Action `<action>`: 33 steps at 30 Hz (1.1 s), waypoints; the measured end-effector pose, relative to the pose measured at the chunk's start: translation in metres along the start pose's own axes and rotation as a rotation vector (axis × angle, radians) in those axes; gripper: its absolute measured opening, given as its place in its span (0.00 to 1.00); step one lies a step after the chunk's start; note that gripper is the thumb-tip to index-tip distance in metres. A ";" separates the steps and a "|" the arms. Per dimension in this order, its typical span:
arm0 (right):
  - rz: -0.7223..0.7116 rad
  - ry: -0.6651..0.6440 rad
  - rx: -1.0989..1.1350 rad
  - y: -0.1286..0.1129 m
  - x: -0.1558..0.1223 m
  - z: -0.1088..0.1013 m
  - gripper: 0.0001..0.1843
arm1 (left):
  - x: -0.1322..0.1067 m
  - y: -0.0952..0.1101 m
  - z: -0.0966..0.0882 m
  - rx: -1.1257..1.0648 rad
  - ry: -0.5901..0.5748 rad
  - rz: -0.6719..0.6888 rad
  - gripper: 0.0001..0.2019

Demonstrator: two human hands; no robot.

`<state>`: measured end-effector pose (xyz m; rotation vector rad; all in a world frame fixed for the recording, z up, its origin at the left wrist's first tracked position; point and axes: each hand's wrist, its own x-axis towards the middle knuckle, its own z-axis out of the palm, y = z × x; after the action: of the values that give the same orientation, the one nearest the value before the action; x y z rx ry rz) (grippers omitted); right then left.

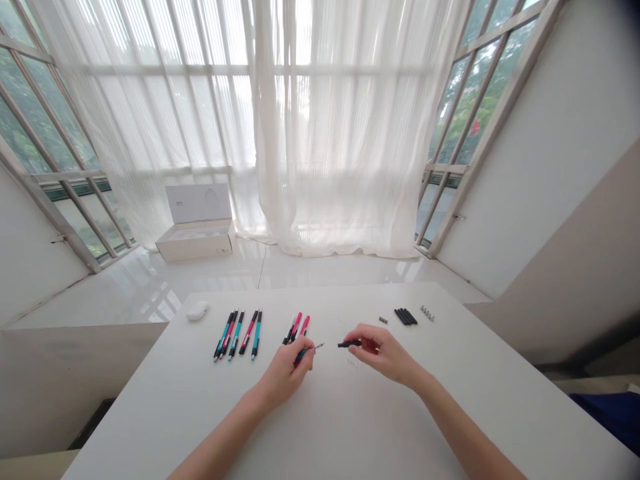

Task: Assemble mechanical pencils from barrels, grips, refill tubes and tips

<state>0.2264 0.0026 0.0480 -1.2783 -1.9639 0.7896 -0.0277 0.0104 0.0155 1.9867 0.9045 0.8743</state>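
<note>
My left hand [289, 371] is closed round a blue pen body [306, 351] whose thin tip points right. My right hand [383, 350] pinches a short black pen part [349, 344] that points left toward that tip; a small gap separates the two. Both hands hover over the white table [350, 427]. Just beyond my left hand lie three pink pens [297, 327]. Further left lies a row of several teal and pink pens [239, 333]. A few thin clear refills [347, 340] lie between the hands.
Several black pen grips [405, 316] and small metal tips [427, 313] lie at the table's far right, with one tiny dark piece [383, 320] beside them. A white mouse-like object [197, 310] sits at the far left. An open white box [197, 232] stands on the floor by the curtain.
</note>
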 end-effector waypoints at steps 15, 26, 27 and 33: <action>-0.038 -0.048 -0.048 -0.013 -0.003 0.016 0.08 | -0.003 -0.003 0.004 0.459 0.003 0.175 0.07; -0.116 -0.043 -0.153 -0.002 -0.004 0.045 0.11 | -0.005 -0.005 0.010 0.532 -0.052 0.230 0.06; -0.116 -0.035 -0.166 -0.002 -0.004 0.048 0.12 | -0.005 -0.005 0.010 0.534 -0.058 0.233 0.07; -0.161 -0.009 -0.186 0.001 -0.005 0.053 0.16 | -0.005 -0.005 0.010 0.584 -0.075 0.235 0.08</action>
<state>0.1868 -0.0085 0.0139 -1.2029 -2.1578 0.5454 -0.0234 0.0047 0.0056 2.6526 0.9714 0.7026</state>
